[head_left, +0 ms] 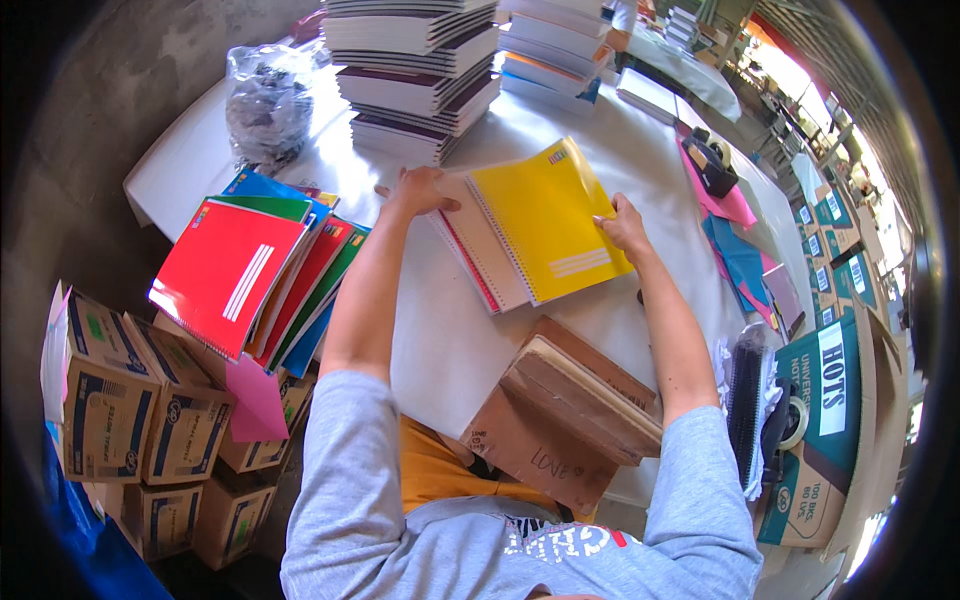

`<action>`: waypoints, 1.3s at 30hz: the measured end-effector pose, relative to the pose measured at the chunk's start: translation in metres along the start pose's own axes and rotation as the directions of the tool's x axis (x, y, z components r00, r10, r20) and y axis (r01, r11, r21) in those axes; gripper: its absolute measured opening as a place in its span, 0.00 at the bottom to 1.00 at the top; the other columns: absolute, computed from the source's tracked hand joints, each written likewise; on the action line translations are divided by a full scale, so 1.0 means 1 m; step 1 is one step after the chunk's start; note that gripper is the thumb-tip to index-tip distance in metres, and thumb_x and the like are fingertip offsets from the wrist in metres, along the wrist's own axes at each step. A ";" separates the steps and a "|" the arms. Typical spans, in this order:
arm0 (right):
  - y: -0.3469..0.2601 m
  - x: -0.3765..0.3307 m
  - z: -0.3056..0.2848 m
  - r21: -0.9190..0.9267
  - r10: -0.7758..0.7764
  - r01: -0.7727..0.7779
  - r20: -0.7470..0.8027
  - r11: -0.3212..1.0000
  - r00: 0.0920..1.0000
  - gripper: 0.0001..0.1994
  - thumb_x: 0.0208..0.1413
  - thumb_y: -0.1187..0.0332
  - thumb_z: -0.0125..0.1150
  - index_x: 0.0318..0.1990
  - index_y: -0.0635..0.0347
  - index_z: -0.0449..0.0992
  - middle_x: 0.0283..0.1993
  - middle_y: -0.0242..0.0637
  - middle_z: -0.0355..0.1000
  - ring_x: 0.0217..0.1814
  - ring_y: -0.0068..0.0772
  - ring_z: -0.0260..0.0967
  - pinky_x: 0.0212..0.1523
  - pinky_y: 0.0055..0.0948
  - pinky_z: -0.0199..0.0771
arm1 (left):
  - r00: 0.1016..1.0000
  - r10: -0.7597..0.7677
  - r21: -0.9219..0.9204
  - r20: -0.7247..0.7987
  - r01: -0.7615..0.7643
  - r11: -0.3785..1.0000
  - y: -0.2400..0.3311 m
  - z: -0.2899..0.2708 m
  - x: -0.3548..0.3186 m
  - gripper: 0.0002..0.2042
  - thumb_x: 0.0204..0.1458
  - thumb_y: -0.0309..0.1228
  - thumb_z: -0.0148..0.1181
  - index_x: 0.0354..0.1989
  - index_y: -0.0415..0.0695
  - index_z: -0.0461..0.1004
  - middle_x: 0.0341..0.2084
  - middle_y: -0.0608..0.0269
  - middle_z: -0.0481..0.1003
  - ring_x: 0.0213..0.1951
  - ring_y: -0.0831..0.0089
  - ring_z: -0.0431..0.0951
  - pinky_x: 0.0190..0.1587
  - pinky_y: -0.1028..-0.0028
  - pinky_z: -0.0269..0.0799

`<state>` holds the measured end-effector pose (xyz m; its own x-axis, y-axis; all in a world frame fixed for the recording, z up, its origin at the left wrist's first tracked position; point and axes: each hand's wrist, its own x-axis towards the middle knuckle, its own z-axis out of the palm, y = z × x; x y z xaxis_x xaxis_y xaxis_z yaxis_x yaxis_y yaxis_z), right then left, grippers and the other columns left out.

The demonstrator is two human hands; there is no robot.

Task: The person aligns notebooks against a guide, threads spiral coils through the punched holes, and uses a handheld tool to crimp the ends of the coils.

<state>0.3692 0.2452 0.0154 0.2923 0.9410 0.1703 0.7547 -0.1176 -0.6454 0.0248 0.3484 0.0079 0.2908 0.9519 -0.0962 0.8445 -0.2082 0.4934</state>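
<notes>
A yellow spiral notebook (540,220) lies tilted on the white-covered table, overlapping a beige, hole-punched notebook back (490,240) with a red edge showing along its lower left. At the upper left corner of the beige one, my left hand (418,190) grips with the thumb on top; one finger sticks out to the left. The yellow notebook's right edge is pinched in my right hand (626,225). Left of my left forearm lies a fanned pile of notebooks, a red notebook (230,265) on top. Brown cardboard pieces (560,410) lie close in front of my body.
Tall stacks of spiral notebooks (410,80) and books (555,50) stand at the back, beside a clear plastic bag (268,105). A tape dispenser (710,165) sits at the right. Brown cartons (110,400) are piled low left; a green carton (815,430) stands low right.
</notes>
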 end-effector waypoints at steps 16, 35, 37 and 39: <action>0.022 0.002 -0.003 0.583 0.066 -0.151 0.165 0.799 0.984 0.12 0.44 0.73 0.65 0.31 0.61 0.65 0.30 0.36 0.68 0.30 0.26 0.65 0.33 0.28 0.67 | 0.855 -0.317 -0.675 -0.410 -0.051 0.736 0.027 0.014 -0.001 0.29 0.35 0.28 0.71 0.48 0.35 0.64 0.35 0.51 0.74 0.33 0.60 0.76 0.37 0.69 0.72; 0.004 -0.004 0.016 0.535 0.094 -0.222 0.256 0.815 0.962 0.14 0.45 0.72 0.63 0.37 0.64 0.66 0.35 0.40 0.70 0.37 0.32 0.67 0.40 0.32 0.68 | 0.819 -0.054 -0.226 -0.571 -0.093 0.970 0.012 0.030 -0.014 0.31 0.37 0.25 0.66 0.53 0.43 0.61 0.35 0.53 0.73 0.36 0.59 0.75 0.41 0.64 0.72; 0.003 -0.007 0.017 0.547 0.059 -0.206 0.275 0.811 0.960 0.13 0.45 0.73 0.63 0.37 0.64 0.66 0.34 0.40 0.69 0.38 0.32 0.67 0.41 0.30 0.67 | 0.671 0.185 0.222 -0.718 -0.030 0.975 0.021 0.038 -0.016 0.30 0.35 0.25 0.67 0.51 0.42 0.62 0.34 0.50 0.73 0.34 0.55 0.75 0.39 0.62 0.71; 0.013 -0.008 0.015 0.514 0.041 -0.150 0.216 0.844 0.976 0.13 0.45 0.73 0.63 0.36 0.65 0.66 0.34 0.39 0.69 0.37 0.32 0.67 0.41 0.30 0.67 | 0.718 0.038 0.064 -0.695 0.010 0.998 0.041 0.035 -0.022 0.29 0.37 0.31 0.67 0.50 0.44 0.63 0.38 0.48 0.73 0.41 0.53 0.74 0.45 0.63 0.69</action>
<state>0.3679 0.2413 -0.0051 0.1898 0.9816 -0.0211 0.2914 -0.0769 -0.9535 0.0688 0.3109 0.0003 -0.0721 0.8317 0.5505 0.8746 -0.2126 0.4357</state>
